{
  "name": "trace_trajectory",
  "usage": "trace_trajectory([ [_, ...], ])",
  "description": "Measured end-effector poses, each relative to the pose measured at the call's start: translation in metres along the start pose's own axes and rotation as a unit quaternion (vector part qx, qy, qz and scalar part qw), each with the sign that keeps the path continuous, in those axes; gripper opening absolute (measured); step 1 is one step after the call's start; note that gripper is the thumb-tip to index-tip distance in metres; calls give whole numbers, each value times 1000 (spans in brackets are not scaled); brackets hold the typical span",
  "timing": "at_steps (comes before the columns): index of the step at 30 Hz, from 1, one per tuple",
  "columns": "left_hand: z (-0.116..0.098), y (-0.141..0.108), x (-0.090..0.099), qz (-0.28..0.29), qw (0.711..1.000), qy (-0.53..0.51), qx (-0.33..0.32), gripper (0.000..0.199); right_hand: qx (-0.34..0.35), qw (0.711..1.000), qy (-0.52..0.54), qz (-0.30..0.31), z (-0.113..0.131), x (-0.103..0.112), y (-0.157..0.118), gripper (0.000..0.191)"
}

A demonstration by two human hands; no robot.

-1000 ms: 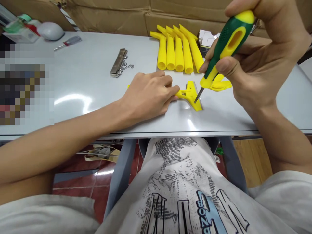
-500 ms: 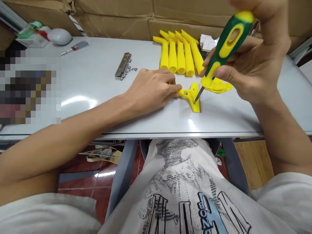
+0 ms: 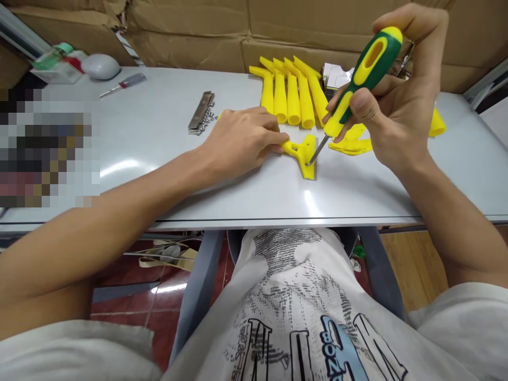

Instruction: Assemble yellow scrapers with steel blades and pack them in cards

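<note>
My left hand is closed on the narrow end of a yellow scraper head, which lies on the white table with a thin blade along its right edge. In my right hand is a green and yellow screwdriver, tilted, its tip touching a screw on the scraper head. Several yellow tubular handles lie side by side behind it. More flat yellow pieces rest to its right. Beyond my left hand are a stack of metal blades and small screws.
A second screwdriver, a grey rounded object and a clear container are at the back left. A small box stands behind the handles. Cardboard lines the back edge. Another yellow piece lies at the right.
The scraper head and left hand have shifted slightly left in view. My right hand has moved left and its fingers have changed position around the screwdriver; the tip remains at the screw.
</note>
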State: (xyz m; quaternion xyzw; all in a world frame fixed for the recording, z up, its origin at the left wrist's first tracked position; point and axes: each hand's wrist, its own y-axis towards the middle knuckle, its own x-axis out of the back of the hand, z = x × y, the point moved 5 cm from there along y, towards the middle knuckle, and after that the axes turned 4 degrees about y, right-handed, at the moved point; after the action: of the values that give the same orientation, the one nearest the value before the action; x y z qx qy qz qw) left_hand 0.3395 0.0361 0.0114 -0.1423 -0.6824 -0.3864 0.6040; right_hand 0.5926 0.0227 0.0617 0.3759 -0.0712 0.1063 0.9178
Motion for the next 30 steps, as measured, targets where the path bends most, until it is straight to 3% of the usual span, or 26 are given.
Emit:
trace_trajectory([
  [4, -1, 0, -1, -4, 1000, 12, 1, 33, -1, 1000, 20, 16, -3, -4, 3, 69],
  [10, -2, 1, -2, 7, 1000, 10, 4, 33, 19, 991, 41, 128, -9, 1, 7, 77],
  [13, -2, 0, -1, 8, 1000, 8, 5, 32, 27, 993, 12, 110, -7, 4, 6, 78],
  [16, -3, 0, 1, 3, 1000, 12, -1, 34, -16, 996, -2, 83, -8, 3, 4, 82],
  [20, -3, 1, 1, 11, 1000, 4, 13, 31, -35, 993, 33, 112, -11, -1, 5, 82],
  [26, -3, 1, 1, 10, 1000, -2, 16, 31, -40, 987, 54, 148, -12, 2, 6, 64],
  [30, -2, 1, 2, 5, 1000, -7, 9, 31, -66, 987, 58, 135, -10, 0, 4, 72],
])
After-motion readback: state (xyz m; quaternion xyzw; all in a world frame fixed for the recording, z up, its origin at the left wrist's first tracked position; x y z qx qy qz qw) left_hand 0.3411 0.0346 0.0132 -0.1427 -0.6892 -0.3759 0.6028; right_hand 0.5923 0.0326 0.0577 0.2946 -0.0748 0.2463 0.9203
